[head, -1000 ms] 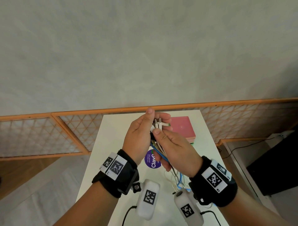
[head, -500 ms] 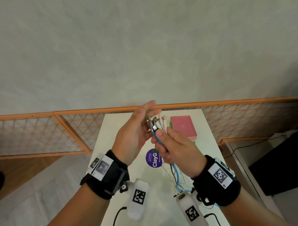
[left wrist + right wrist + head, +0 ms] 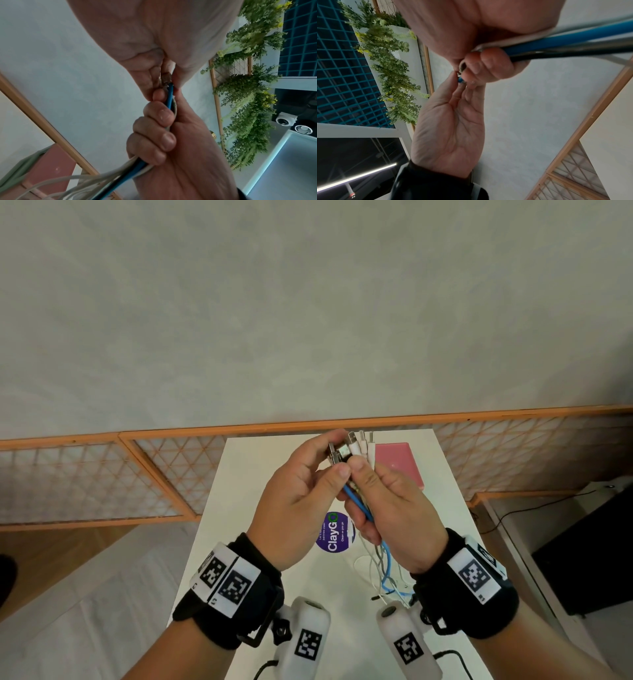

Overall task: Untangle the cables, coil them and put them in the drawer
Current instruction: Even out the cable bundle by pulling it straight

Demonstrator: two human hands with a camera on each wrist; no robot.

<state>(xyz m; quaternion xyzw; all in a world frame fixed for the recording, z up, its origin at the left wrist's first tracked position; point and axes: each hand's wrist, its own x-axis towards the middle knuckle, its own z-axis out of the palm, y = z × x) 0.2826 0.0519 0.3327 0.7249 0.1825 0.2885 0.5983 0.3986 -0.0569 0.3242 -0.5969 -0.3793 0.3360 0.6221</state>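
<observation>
A bundle of cables [image 3: 356, 501], blue, white and dark, is held upright above the white table [image 3: 257, 474]. My right hand [image 3: 363, 491] grips the bundle in its fist just below the plugs, which shows in the left wrist view as the right hand [image 3: 154, 128] wrapped round the cables [image 3: 169, 94]. My left hand [image 3: 337, 457] pinches the metal connector ends [image 3: 349, 450] between thumb and fingers; the pinched connector [image 3: 165, 79] is partly hidden. The loose cable tails [image 3: 383, 573] hang down onto the table in a tangle. The blue cable [image 3: 556, 42] runs out of the right fist.
A pink-topped box [image 3: 397, 463] stands at the table's far right, just behind my hands. A round purple sticker [image 3: 334, 532] lies on the tabletop under them. An orange-framed lattice partition [image 3: 164, 474] runs behind the table. A black unit [image 3: 589, 553] stands on the floor at right.
My left hand, spread beside the plugs half a second ago, has closed its thumb and fingers on the connector ends. The right hand keeps its grip on the bundle.
</observation>
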